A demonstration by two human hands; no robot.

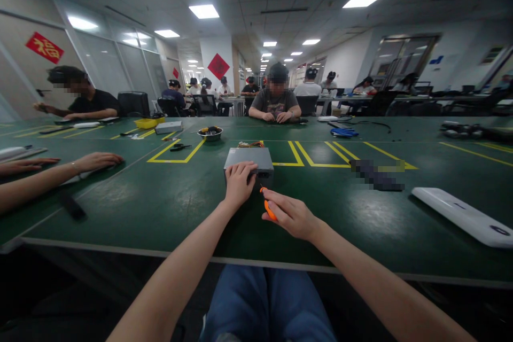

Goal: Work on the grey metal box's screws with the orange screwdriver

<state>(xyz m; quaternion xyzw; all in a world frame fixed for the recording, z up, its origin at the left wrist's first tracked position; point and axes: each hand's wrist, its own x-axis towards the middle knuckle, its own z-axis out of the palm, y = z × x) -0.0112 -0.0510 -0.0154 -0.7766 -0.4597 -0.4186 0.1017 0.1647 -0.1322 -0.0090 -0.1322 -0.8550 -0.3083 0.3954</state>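
Observation:
A grey metal box [248, 163], probably a power supply unit, sits on the green work mat [160, 214] with a bundle of coloured wires [248, 144] showing behind it. My left hand [239, 184] grips its near edge, with the fingers curled over the top. Just right of the box, my right hand [290, 215] pinches a small orange-handled tool [268, 207]. Its tip is close to the box's near right corner, and the fingers hide most of the tool.
Yellow tape outlines [320, 155] mark the mat. Farther off are a steel bowl of parts [209, 134], black-handled pliers [180, 147], a yellow tray [149, 123] and blue-handled pliers [344, 132]. A white bar [465, 216] lies at right. A co-worker's arm [68, 168] rests at left.

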